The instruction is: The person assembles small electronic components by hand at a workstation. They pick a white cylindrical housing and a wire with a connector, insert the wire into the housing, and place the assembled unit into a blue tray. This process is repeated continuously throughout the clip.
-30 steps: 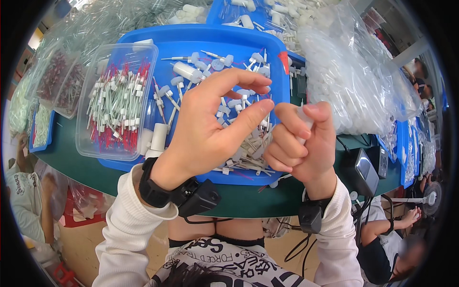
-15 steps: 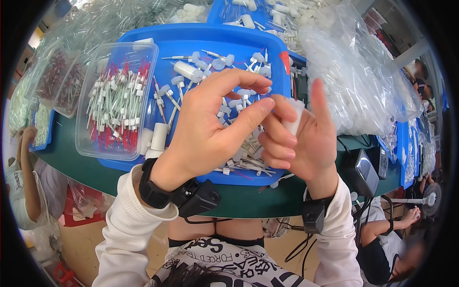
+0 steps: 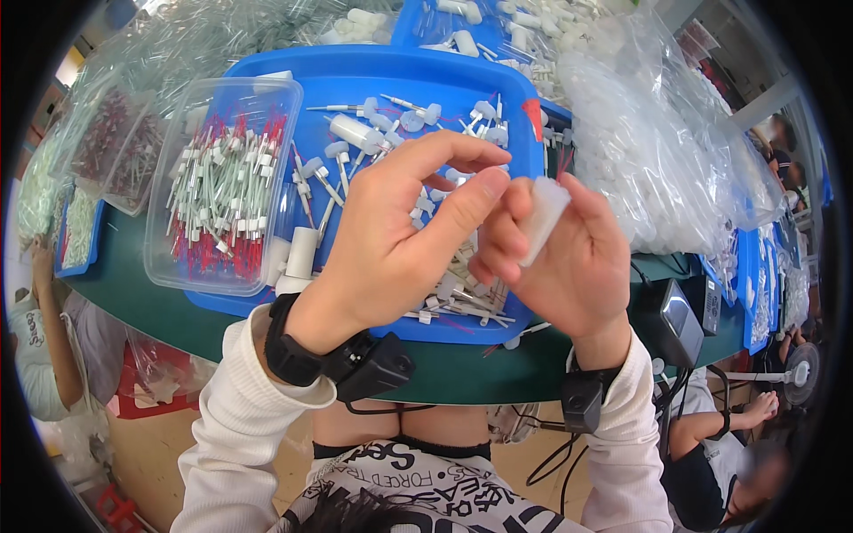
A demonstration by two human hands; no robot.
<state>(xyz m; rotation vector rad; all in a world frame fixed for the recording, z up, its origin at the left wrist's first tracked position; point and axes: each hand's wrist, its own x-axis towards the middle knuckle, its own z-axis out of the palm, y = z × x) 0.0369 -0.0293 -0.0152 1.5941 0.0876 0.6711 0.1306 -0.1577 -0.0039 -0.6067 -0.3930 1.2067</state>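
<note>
Over the blue tray, my right hand (image 3: 569, 258) holds a white plastic cylinder (image 3: 545, 220) at a tilt, its fingers curled round it. Thin reddish wires (image 3: 566, 163) show at the cylinder's upper end. My left hand (image 3: 400, 235) is just left of it, with thumb and index fingertip brought close together in a pinch. Whatever may lie between those fingertips is too small to make out. Below both hands, the blue tray (image 3: 355, 64) bears several thin metal-tipped parts with pale caps (image 3: 336, 153), and another white cylinder (image 3: 355, 133) lies among them.
A clear plastic box (image 3: 158, 258) of red-wired parts sits at the tray's left side. White cylinders (image 3: 300, 253) stand by its corner. Clear bags of white pieces (image 3: 622, 151) pile up at right. A black device (image 3: 673, 320) with cables sits on the green table (image 3: 498, 377). Other people sit on both sides.
The white cylinder has turned and come more into view in my right hand, whose index finger has bent in toward it. My left hand has hardly moved.
</note>
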